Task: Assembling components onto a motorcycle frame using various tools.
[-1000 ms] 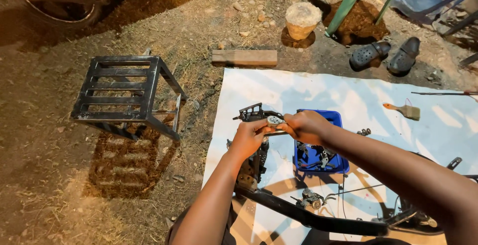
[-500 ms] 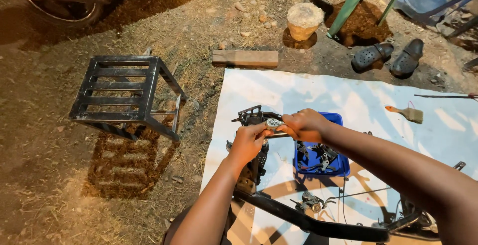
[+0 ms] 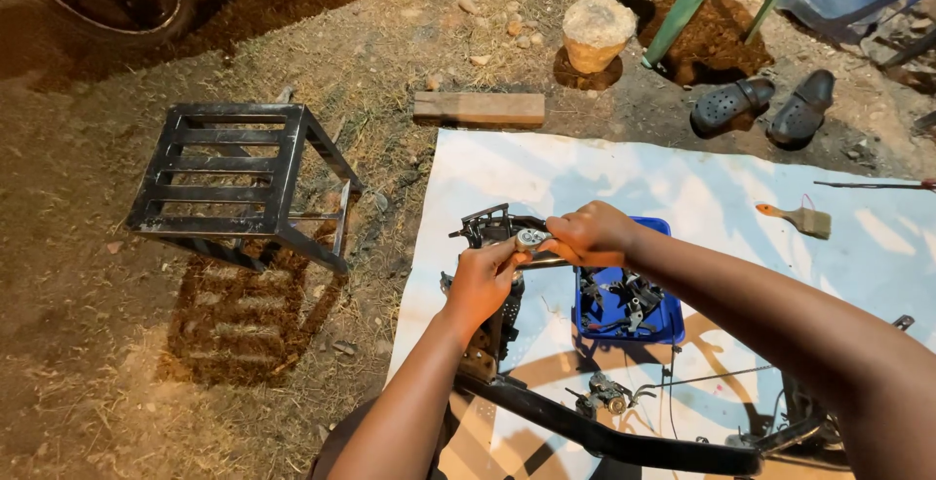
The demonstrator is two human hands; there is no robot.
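Both hands were up over the white sheet (image 3: 507, 163), meeting on a small round metal part (image 3: 529, 238) at the top of a black metal frame (image 3: 485, 228). The left hand (image 3: 483, 280) came in from below, its fingers pinching the round part from underneath. The right hand (image 3: 588, 234) reached across from the right side, fingers curled and pressed together over the same part and the short bar next to it. The two hands were touching, or very nearly so, right at that piece. So the round part sat between both sets of fingers, held just above the sheet, just left of a blue tray (image 3: 668, 322).

That tray lay directly under the right wrist, with dark metal bits heaped inside. Below it, on the sheet, rested a small mechanical piece with a cable (image 3: 606, 392) trailing off to the right, and a long black bar (image 3: 604, 433) crossed the bottom of the view.

Farther out, a paintbrush (image 3: 798, 219) lay on the sheet's right part, well apart from the hands. On the dirt to the left stood a black slatted metal stand (image 3: 229, 178). Beyond the sheet's far edge lay a wooden block (image 3: 479, 109), a stump-like block (image 3: 597, 34) and a pair of dark shoes (image 3: 765, 108).
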